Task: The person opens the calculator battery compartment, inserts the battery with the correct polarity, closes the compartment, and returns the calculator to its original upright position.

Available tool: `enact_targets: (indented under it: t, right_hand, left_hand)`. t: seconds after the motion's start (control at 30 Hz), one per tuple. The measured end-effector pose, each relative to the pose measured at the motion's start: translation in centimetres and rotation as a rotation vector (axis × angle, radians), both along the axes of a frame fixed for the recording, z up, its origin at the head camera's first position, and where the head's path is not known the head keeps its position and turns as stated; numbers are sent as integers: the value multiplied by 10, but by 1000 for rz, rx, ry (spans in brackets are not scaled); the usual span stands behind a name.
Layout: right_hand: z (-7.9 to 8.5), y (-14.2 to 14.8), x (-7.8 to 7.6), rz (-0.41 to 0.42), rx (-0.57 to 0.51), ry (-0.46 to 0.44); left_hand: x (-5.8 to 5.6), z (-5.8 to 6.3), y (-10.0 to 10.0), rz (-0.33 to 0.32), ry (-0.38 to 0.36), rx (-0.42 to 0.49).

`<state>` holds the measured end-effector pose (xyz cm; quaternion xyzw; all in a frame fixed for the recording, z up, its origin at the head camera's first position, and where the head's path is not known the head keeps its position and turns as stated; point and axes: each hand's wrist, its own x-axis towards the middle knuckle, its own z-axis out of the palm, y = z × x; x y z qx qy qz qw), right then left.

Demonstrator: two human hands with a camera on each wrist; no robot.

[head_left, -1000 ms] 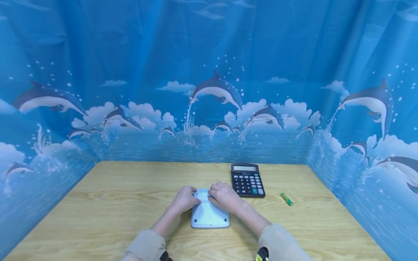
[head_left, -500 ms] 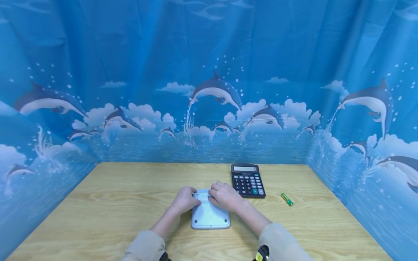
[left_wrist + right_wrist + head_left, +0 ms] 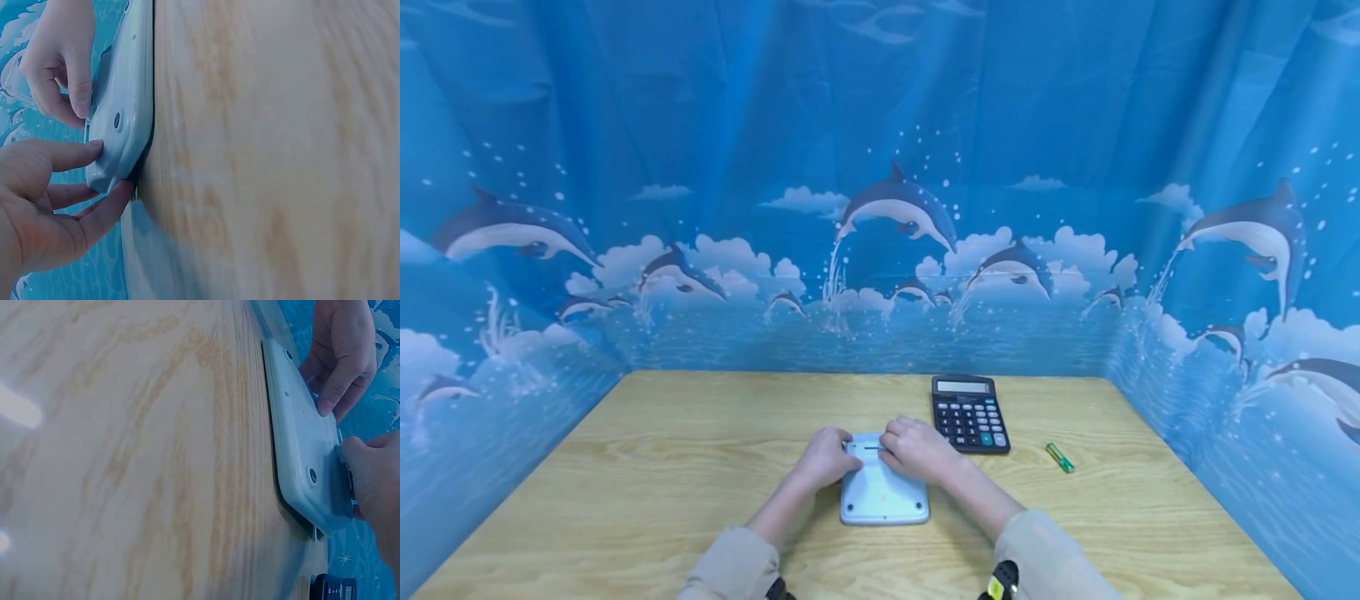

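A white flat device (image 3: 883, 492) lies face down on the table, small dark round feet at its corners. My left hand (image 3: 825, 458) grips its far left corner, with the thumb on the underside and fingers beneath the edge, plain in the left wrist view. At the far edge my right hand (image 3: 917, 450) pinches what looks like the battery cover (image 3: 343, 450), mostly hidden by thumb and fingers. Between the two thumbs a dark greenish slot (image 3: 871, 448) shows in the underside. Behind the right hand lies a black calculator (image 3: 970, 414), face up.
A green battery (image 3: 1060, 457) lies on the wooden table (image 3: 662, 483), right of the calculator. Blue curtains (image 3: 880, 125) with printed dolphins stand around the table's back and sides.
The slot between my thumbs shows darker and greener than before. My right fingers have shifted very slightly; the left hand, device, calculator and battery stay in place.
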<state>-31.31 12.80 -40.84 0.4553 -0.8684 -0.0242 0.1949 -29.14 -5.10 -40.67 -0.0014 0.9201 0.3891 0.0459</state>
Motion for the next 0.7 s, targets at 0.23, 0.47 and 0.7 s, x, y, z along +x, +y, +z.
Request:
enact_targets:
  t: [0.23,0.47,0.7]
  right_hand:
    - [0,0,-1,5,-24,48]
    - [-3,-2,-3,16,-112,147]
    - [-6,-4,-6,82,-204,212]
  left_hand:
    - [1,1,0,-1,2,-5]
    - [1,2,2,25,-15,17]
    - [0,-2,2,47,-28,34]
